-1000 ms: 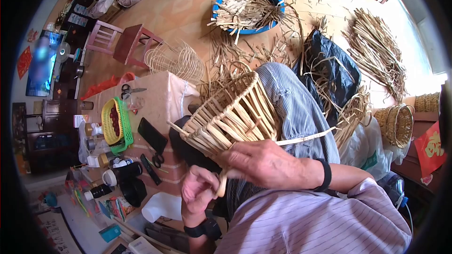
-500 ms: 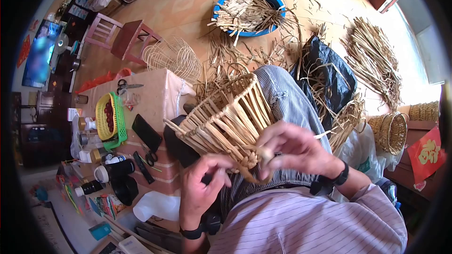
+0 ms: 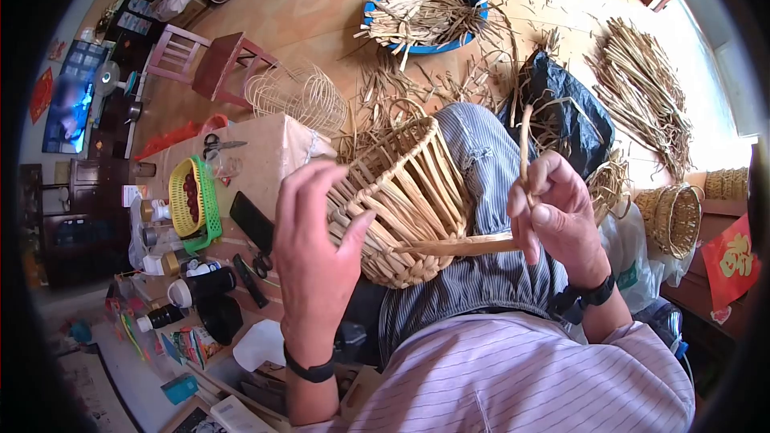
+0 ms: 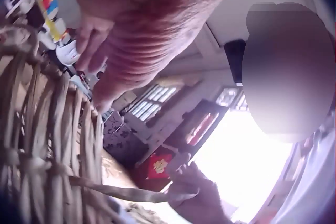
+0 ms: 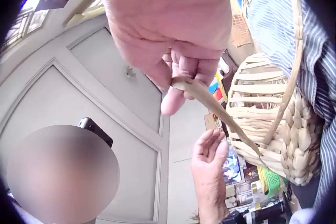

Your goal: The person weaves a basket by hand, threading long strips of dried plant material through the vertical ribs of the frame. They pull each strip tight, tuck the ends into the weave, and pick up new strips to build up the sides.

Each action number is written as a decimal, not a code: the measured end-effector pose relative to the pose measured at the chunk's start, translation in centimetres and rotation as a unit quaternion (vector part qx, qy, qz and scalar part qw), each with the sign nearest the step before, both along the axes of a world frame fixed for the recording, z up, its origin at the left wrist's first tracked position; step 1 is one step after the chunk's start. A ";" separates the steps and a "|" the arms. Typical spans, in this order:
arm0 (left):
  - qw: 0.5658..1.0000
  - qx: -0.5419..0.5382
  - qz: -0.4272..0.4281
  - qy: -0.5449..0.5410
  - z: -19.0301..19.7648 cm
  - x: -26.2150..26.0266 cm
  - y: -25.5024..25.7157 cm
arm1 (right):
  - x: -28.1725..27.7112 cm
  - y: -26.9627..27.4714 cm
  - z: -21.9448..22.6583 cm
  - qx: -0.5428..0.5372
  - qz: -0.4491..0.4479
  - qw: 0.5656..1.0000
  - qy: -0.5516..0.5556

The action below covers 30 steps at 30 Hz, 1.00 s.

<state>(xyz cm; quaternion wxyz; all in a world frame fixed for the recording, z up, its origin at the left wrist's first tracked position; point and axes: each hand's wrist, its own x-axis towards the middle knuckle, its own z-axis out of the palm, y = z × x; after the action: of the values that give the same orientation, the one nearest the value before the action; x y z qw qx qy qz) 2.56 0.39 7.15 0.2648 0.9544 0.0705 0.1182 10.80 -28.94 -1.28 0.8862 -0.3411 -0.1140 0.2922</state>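
Observation:
A woven straw basket (image 3: pixel 413 208) lies tilted on the person's lap, its thick braided base facing the body. From its side near the base runs a flat straw strand (image 3: pixel 465 247), pulled taut to the right. The right hand (image 3: pixel 561 216) pinches this strand between thumb and fingers, and its free end sticks up past them. In the right wrist view the strand (image 5: pixel 226 116) stretches from the fingertips down to the weave. Fingers spread, the left hand (image 3: pixel 317 261) is at the basket's left side, overlapping it and holding nothing. The left wrist view has the basket's upright stakes (image 4: pixel 58 124) close by.
To the left stands a covered table (image 3: pixel 265 140) with scissors (image 3: pixel 220 146), a green and yellow basket (image 3: pixel 210 220) and bottles. Beyond the knees are a blue basin (image 3: pixel 483 12) of straw, a black plastic bag (image 3: pixel 565 100) and a straw bundle (image 3: pixel 642 88).
Both hands were close together at the basket's base, on the strand. The right hand has drawn the strand out to the right; the left hand has let go and moved up to the basket's left side.

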 end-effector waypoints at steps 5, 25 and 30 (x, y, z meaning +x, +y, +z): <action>0.970 -0.081 -0.029 0.229 0.1 2.4 0.7 | 1.5 0.2 -0.4 -0.033 -0.049 0.998 -0.032; 0.949 -0.067 -0.119 0.283 -1.7 5.2 2.1 | -3.3 4.1 -0.8 -0.377 0.132 0.888 -0.228; 0.923 -0.174 -0.123 0.320 -4.0 5.3 4.0 | -3.4 4.4 -0.3 -0.413 0.115 0.878 -0.213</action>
<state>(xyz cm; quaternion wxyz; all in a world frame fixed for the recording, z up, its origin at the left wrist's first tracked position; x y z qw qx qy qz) 7.88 4.35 3.20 0.4020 0.8817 0.0528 -0.2414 7.39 -24.50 -1.62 0.5792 -0.7146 -0.2073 0.3330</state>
